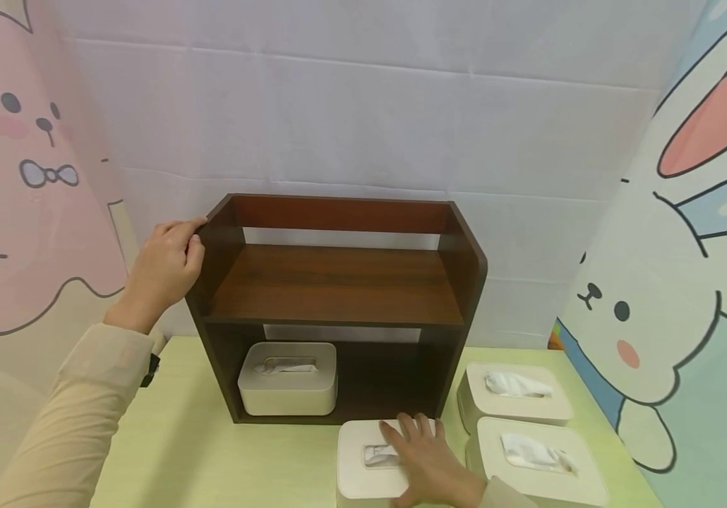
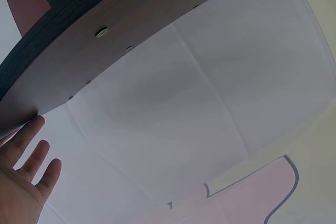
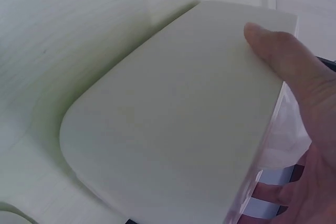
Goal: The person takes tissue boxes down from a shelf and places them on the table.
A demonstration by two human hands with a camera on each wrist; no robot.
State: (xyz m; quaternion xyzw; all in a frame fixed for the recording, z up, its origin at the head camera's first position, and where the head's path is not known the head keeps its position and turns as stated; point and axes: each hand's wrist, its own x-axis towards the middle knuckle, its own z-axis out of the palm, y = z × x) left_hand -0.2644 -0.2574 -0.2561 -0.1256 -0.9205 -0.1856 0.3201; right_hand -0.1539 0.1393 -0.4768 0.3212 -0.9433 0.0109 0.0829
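A dark brown two-tier wooden shelf (image 1: 338, 282) stands on the table. My left hand (image 1: 163, 271) rests at the top of its left side panel; in the left wrist view the fingers (image 2: 47, 174) are fairly straight, and one fingertip touches the panel (image 2: 113, 27). In front of the shelf's lower right, my right hand (image 1: 430, 462) spans the lid of a white tissue box (image 1: 353, 466) and grips it. In the right wrist view the thumb (image 3: 278, 51) presses on the box's side wall. Another tissue box (image 1: 287, 395) sits in the lower tier, on the left.
Two more white tissue boxes, one farther back (image 1: 516, 391) and one nearer (image 1: 541, 458), stand on the pale green table (image 1: 147, 437) to the right. A white cloth (image 1: 363, 120) hangs behind the shelf. Cartoon-printed curtains (image 1: 643, 339) flank both sides.
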